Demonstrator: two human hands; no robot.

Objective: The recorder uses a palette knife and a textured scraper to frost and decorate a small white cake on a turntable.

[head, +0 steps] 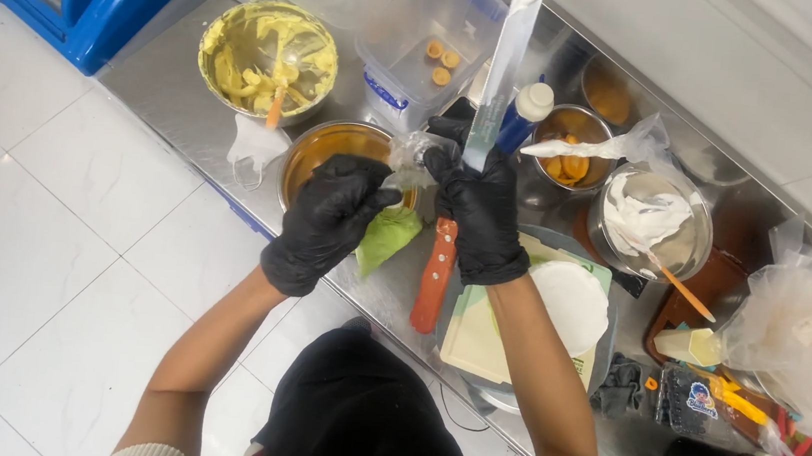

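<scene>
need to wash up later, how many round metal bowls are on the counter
5 in view: one of yellow cream far left, one behind the left hand, one of orange pieces, one behind it, one of white cream. Clutter may hide more.

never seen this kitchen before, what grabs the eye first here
Two black-gloved hands meet at the centre over the steel counter: the left hand holds a green piping bag, the right hand a long knife with its blade pointing up. At top left stands a metal bowl of yellow cream; to the right, a bowl of white cream.
</scene>
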